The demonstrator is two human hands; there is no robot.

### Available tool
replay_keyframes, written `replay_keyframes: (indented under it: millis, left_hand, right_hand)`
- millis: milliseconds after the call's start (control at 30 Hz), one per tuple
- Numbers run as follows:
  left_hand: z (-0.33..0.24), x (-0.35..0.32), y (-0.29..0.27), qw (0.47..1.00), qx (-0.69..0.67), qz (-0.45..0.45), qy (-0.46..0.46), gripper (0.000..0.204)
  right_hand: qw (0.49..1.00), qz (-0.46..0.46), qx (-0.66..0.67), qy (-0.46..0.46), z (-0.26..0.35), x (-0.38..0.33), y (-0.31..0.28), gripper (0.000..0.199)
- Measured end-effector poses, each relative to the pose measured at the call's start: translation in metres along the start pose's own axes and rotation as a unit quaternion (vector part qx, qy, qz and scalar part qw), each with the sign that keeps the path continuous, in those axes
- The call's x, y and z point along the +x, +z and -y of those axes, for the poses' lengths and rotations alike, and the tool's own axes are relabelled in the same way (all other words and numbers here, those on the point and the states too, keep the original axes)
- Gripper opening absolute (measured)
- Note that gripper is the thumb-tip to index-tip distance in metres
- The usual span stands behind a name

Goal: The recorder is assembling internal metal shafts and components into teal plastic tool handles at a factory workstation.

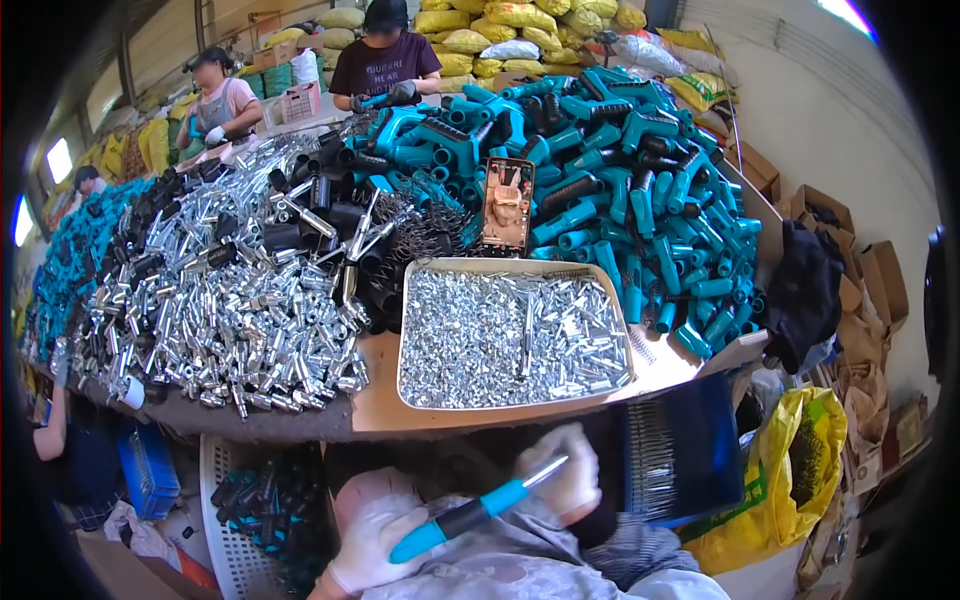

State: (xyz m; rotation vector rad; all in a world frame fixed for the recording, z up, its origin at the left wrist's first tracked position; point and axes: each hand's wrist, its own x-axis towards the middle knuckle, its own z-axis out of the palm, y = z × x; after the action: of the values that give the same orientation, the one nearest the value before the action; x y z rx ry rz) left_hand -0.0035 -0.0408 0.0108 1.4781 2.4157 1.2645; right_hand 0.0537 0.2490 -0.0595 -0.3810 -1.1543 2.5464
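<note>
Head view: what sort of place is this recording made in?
Probably a small assembly workshop: a table heaped with teal plastic handles and loose metal tubes, a tray of small silver parts, and stacked yellow sacks behind.

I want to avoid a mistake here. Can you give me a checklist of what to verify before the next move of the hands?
1. Left hand grips the teal end of the tool: ok.
2. Right hand is at the metal tip: ok, though exact finger contact cannot be told.
3. Black sleeve sits mid-tool, between teal part and tip: ok.
4. Tray of small metal parts lies flat on the table edge, in front of the hands: ok.
5. Both hands gloved: ok.
6. Tip seated fully: cannot tell.
</note>
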Motion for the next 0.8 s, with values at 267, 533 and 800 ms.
replay_keyframes:
  millis: [267,533,800]
  left_hand:
    - [0.034,-0.002,0.065,0.969,0.026,0.108,-0.222,0.059]
    - [0.05,0.023,0.081,0.94,-0.072,0.133,-0.305,0.038]
    - [0.088,-0.002,0.113,0.945,0.046,0.077,-0.314,0.048]
  right_hand:
    - [0.748,0.071,-0.656,-0.072,-0.309,0.143,-0.147,0.036]
    - [0.676,0.056,-0.717,-0.16,-0.347,0.152,-0.126,0.031]
    - [0.689,0.08,-0.707,-0.138,-0.311,0.179,-0.11,0.031]
